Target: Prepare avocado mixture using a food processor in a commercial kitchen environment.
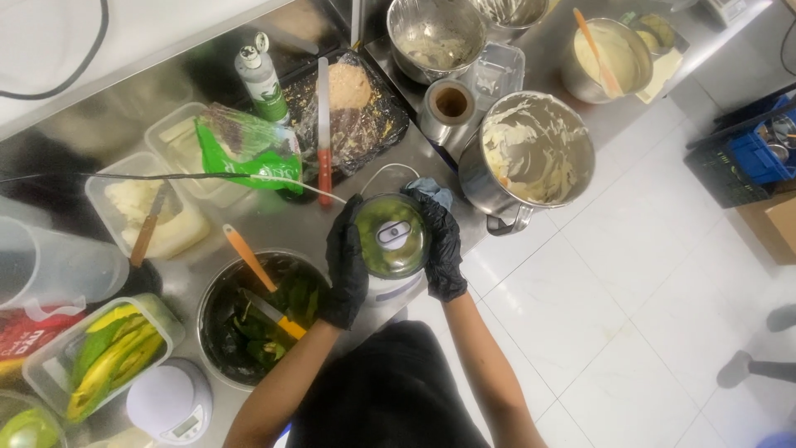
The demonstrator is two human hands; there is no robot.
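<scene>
Left hand [346, 267] and right hand [440, 245], both black-gloved, clamped on opposite sides of a chopper bowl [391, 236] of green paste, on the steel table [286, 224] beside a bowl of leaves [257, 315].

Steel bowl smeared with cream [537, 149] near the counter's right edge, black tray of crumbs [352, 104] with a red-handled knife [323, 133] at the back, green bag [249, 149], bowl of leaves [249, 319] at the front edge, kitchen scale [170, 402] at the front left corner.
</scene>
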